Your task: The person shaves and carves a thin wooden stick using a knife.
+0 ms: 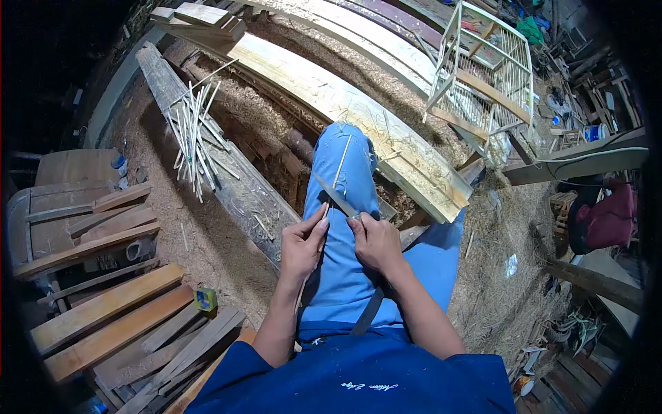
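My right hand point(377, 243) is closed around the handle of a knife point(334, 195), its blade slanting up and left over my raised thigh. Pinched in my left hand point(302, 247) is a thin wooden stick point(342, 162), which runs up along the blue trousers to the knee. The blade crosses the stick just above my left fingertips; whether it cuts into it I cannot tell. A small dark piece lies by the left fingertips, too small to name. Most of the knife handle is hidden by my right fingers.
Several thin sticks point(196, 138) lie in a pile on a weathered plank point(241, 186) at left. A thick pale board point(331, 93) strewn with shavings stretches beyond my knee. A slatted cage point(483, 79) stands at upper right. Cut boards point(110, 310) and a yellow tape measure point(205, 299) are at lower left.
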`<state>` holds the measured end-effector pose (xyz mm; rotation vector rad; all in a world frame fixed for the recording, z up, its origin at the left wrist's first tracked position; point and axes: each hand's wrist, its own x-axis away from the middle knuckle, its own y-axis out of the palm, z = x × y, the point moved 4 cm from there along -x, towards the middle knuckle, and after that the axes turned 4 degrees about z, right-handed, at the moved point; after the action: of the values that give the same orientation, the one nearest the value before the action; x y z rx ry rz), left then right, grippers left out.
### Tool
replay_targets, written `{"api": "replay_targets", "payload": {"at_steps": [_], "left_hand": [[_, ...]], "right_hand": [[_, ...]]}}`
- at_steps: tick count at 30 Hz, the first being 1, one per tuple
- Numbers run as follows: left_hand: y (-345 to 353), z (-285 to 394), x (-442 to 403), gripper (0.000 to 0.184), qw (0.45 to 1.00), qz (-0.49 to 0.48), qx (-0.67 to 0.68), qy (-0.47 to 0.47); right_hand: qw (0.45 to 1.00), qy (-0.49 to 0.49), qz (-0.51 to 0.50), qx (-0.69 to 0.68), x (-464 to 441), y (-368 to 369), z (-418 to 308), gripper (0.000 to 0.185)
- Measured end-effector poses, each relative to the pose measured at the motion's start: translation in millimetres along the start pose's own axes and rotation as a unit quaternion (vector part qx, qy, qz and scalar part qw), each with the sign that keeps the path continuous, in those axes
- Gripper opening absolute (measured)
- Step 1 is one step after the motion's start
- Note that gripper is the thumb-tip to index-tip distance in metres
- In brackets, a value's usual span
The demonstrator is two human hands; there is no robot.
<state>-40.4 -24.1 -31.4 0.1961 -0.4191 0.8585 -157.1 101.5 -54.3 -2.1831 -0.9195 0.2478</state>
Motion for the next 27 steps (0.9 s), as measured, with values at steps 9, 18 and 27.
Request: {"api": "replay_targets", "payload": {"at_steps": [9,18,27], "left_hand": [[-5,-11,10,0.035,1.0,0.003,0.03,-0.007],[-23,-29,54,0.032,0.998,0.025,0.05,-0.034],[-1,15,5,0.036,0.999,-0.05,-0.015,-0.001]], "right_hand": [[0.999,-0.001,0.009,0.031,1,0,-7,0.042],[0.998,0.051,0.023,-0.003,-6,7,6,0.042],[0.999,0.016,0.004,-0.03,-9,-2,1,0.048]]}}
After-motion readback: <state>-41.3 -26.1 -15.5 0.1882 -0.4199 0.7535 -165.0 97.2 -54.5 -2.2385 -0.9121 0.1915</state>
